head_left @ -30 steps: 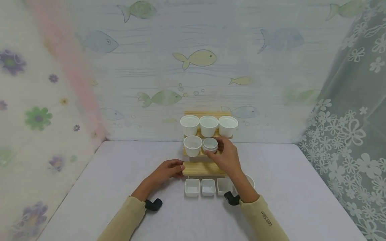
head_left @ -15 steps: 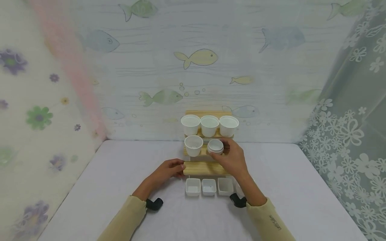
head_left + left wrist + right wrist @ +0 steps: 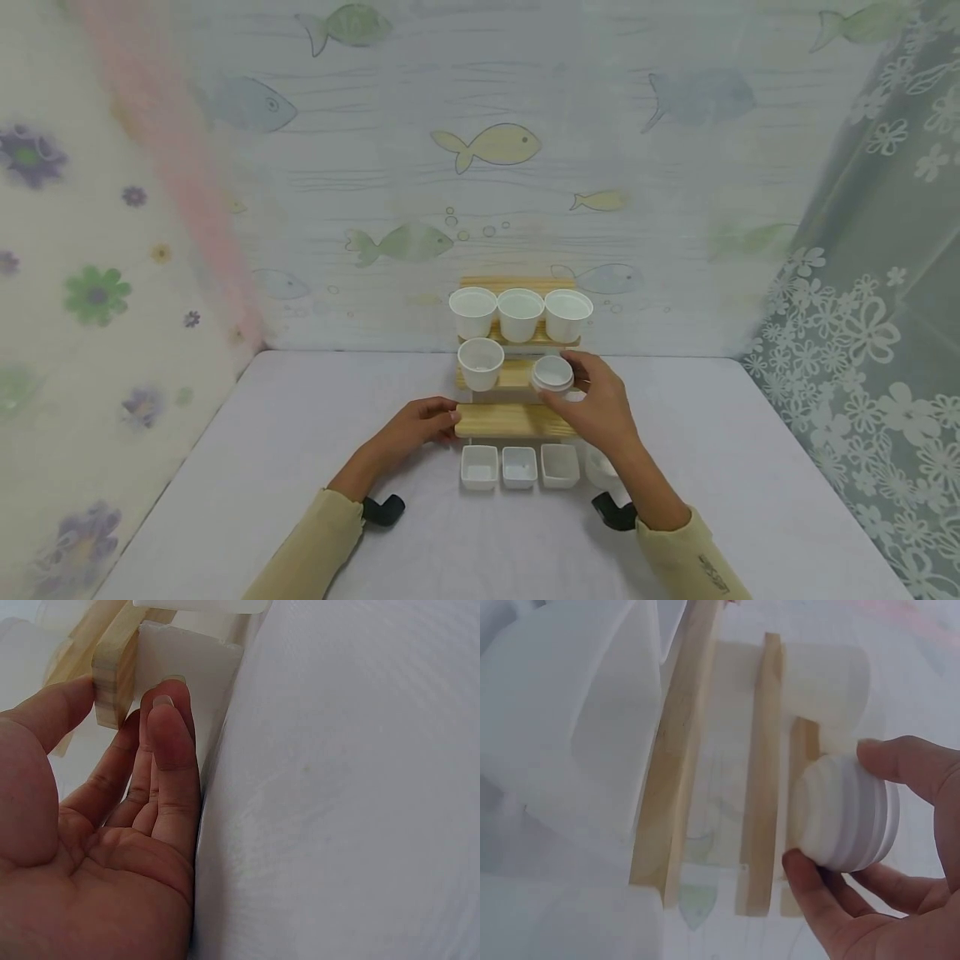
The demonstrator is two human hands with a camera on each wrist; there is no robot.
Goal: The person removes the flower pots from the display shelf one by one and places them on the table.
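My right hand (image 3: 596,404) pinches a stack of small round white bowls (image 3: 552,372) between thumb and fingers, near the right end of the tiered wooden rack's middle board (image 3: 516,374). In the right wrist view the bowl stack (image 3: 847,814) shows several rims nested together, held beside the wooden boards. At the left end of the front board (image 3: 517,421), my left hand (image 3: 416,425) grips the wood. The left wrist view shows its thumb and a finger on either side of the board end (image 3: 116,671), the other fingers bent beneath.
Three white cups (image 3: 520,315) stand in a row on the top tier. Another white cup (image 3: 481,363) is on the middle tier's left. Square white dishes (image 3: 519,467) line up before the rack, with a round white container (image 3: 602,468) partly behind my right forearm.
My right hand has carried the bowl stack to the right and slightly nearer, away from the cup on the middle tier. The left hand keeps its place on the board.
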